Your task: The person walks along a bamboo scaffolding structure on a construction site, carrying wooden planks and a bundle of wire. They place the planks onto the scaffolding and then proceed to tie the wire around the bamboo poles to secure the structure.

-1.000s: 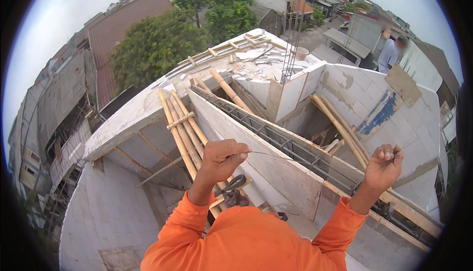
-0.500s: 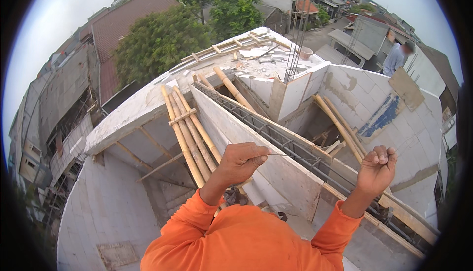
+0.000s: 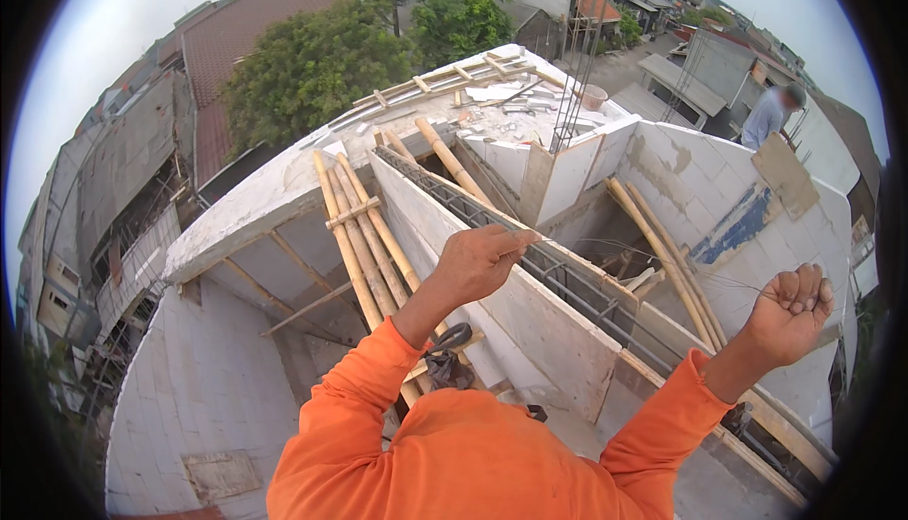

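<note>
A thin wire (image 3: 728, 282) stretches loosely between my hands, hard to follow against the pale wall. My left hand (image 3: 484, 260) pinches it near one end, above a trough of formwork boards (image 3: 558, 340). On the other side, my right hand (image 3: 793, 315) is closed in a fist, with strands of wire running to its fingers. Below the hands, a steel rebar cage (image 3: 567, 282) lies inside the trough between the boards. Neither hand touches the boards or the rebar.
Bamboo poles (image 3: 364, 246) lean left of the formwork, and more poles (image 3: 662, 260) stand in the gap at right. Block walls (image 3: 189, 397) drop away on the left. Rubble (image 3: 520, 108) and a bucket (image 3: 593, 97) sit on the far slab. A co-worker (image 3: 768, 115) is beyond the right wall.
My hands have moved farther apart. The right hand went right and slightly down, the left rose and shifted right. The wire now spans a wider gap. The co-worker has bent slightly.
</note>
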The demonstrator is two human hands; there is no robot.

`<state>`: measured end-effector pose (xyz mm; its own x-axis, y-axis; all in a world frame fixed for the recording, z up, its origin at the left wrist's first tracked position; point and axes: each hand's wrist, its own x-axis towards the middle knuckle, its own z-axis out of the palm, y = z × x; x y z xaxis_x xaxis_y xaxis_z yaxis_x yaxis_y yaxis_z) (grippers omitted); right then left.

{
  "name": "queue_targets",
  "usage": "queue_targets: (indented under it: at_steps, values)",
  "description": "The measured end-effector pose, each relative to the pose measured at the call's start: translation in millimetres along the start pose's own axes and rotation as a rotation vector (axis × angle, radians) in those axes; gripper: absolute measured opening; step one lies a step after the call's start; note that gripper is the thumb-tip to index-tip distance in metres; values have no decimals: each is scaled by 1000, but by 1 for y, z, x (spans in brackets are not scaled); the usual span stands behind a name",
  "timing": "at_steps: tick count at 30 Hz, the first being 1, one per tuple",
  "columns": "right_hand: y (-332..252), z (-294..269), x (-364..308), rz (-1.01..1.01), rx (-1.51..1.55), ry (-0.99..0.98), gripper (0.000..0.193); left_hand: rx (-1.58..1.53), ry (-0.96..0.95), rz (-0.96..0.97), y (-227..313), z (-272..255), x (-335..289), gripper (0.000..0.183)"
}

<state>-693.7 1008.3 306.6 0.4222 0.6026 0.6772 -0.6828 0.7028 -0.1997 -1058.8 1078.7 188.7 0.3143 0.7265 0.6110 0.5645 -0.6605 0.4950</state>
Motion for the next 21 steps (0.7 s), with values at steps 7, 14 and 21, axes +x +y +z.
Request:
queue_targets:
  at_steps: [7,14,21]
  values:
    - [29,6,24,-14,-36,64,16,-355,-1023,84,29,5,-20,22]
    - [25,-23,28,-57,-125,310,16,-444,23,51,-5,-76,0,15]
    - [44,9,26,-71,-131,404,12,425,151,-130,-56,-32,8,10]
